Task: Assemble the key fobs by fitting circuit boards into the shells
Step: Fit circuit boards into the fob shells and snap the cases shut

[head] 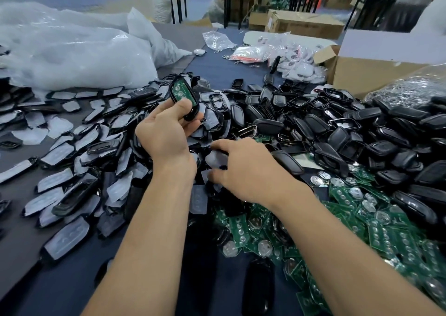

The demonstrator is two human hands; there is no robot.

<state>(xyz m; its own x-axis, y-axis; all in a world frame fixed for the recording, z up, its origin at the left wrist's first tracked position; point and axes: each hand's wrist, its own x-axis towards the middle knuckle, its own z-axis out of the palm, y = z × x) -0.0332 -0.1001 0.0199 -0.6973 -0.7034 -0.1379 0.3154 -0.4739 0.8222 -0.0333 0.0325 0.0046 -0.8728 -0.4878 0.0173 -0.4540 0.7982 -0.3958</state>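
The left hand holds a black shell up above the heap. Its grip is curled round the shell's lower end, with the thumb laid across the front. A green board sits inside the shell, facing the camera. It looks seated within the rim, though I cannot tell whether it is fully pressed home.

The right hand is low in the pile just in front. Its grip appears to pinch a grey-faced cover between thumb and fingertips, among others like it.

By my reading, the board is already fitted for this fob, and the step in hand is fetching the piece that closes it. The next move likely calls for lifting that cover clear of its neighbours and turning it to match the shell's outline. The two could then be brought together without tipping the board out. The left hand would need to keep the shell level enough for the board to stay put.

More covers spread over the left of the dark counter. Loose shells are heaped to the right, and spare boards lie near the right forearm. White bags and a cardboard box stand further back.
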